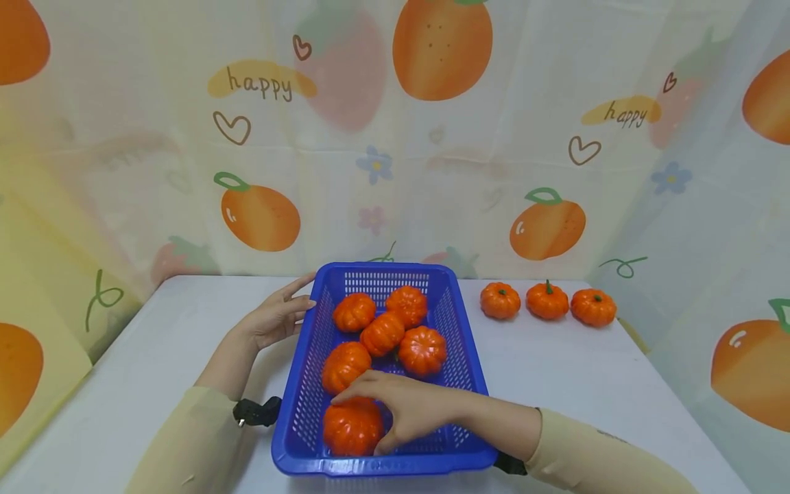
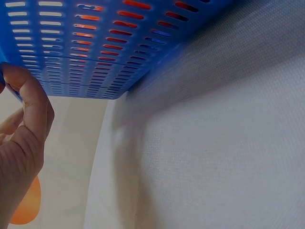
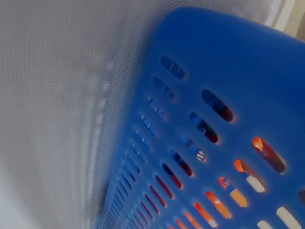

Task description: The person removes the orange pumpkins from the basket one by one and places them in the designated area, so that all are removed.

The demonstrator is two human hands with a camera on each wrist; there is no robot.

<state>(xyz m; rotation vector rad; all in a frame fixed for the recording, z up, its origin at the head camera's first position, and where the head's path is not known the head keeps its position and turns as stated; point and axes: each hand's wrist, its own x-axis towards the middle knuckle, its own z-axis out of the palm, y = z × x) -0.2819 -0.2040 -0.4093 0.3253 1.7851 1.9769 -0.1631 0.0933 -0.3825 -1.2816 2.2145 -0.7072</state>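
A blue plastic basket (image 1: pixel 382 466) with slotted walls stands on the table, holding several small orange pumpkins (image 1: pixel 422 351). My right hand (image 1: pixel 413 406) reaches in over its right side. Its thumb and fingers are spread around the nearest pumpkin (image 1: pixel 353 427), at the basket's front left, gripping it from above. My left hand (image 1: pixel 276 317) holds the left rim near the far corner; the left wrist view shows bent fingers (image 2: pixel 33 102) at the basket's edge. From the right wrist, only the basket's outer wall (image 3: pixel 190 119) shows, with orange visible through the slots; the hand itself is hidden there.
Three more pumpkins sit in a row on the white table (image 1: pixel 555 370) to the right of the basket: a left one (image 1: pixel 500 300), a middle one (image 1: pixel 546 300) and a right one (image 1: pixel 594 307). A fruit-printed curtain (image 1: pixel 432 206) hangs behind the table and along both sides.
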